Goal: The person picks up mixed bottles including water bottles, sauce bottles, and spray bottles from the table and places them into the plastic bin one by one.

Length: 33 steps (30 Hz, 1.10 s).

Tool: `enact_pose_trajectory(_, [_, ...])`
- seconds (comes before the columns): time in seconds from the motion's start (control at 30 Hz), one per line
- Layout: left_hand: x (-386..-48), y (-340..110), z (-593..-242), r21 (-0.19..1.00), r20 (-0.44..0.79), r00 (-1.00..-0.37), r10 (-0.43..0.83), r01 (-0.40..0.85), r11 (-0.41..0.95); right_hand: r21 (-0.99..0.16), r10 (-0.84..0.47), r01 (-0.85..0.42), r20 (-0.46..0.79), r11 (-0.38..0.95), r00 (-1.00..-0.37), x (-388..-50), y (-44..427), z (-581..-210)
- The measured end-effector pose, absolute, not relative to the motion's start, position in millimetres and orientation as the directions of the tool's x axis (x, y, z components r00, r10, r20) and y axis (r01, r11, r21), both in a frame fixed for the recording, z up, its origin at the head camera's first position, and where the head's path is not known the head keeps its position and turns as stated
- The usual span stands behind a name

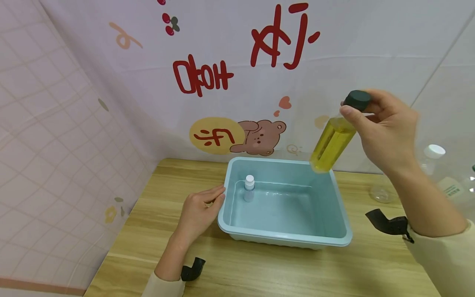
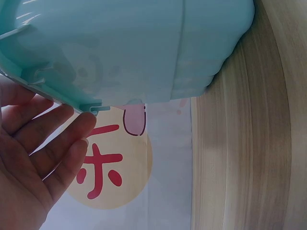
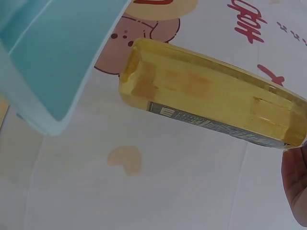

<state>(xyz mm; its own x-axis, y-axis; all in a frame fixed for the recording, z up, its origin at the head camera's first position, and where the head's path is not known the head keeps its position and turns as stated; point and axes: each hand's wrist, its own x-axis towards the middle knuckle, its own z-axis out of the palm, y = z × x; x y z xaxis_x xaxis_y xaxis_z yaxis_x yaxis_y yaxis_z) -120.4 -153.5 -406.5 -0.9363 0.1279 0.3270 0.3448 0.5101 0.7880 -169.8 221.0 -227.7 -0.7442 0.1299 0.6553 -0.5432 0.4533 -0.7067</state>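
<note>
My right hand (image 1: 389, 128) grips a clear bottle of yellow liquid (image 1: 334, 142) by its neck, just below the dark green cap (image 1: 357, 100). The bottle tilts, its base lower and to the left, above the back right corner of a light blue plastic basin (image 1: 283, 238). In the right wrist view the bottle (image 3: 206, 91) shows a dark printed strip along one side. At the basin's left rim rests my left hand (image 1: 200, 212); in the left wrist view its extended fingers (image 2: 57, 139) touch the rim's underside. Inside the basin, a small white-capped bottle (image 1: 249, 189) stands upright near the left wall.
Clear bottles stand on the right, partly behind my right forearm; one has a white cap (image 1: 434, 151), another a pale label (image 1: 450, 188). The wooden table (image 1: 282, 272) meets a white printed wall cloth (image 1: 334, 49) behind the basin.
</note>
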Motion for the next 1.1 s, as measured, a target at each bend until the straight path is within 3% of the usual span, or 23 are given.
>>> enact_pose_trajectory(0.37, [-120, -154, -409, 0.782, 0.347, -0.929, 0.132, 0.364, 0.507, -0.701, 0.089, -0.547, 0.648, 0.457, -0.756, -169, 202, -236])
enact_pose_trajectory(1.1, [-121, -154, -409, 0.779, 0.356, -0.926, 0.125, 0.368, 0.508, -0.737, -0.033, -0.435, 0.491, 0.518, -0.871, -176, 171, -256])
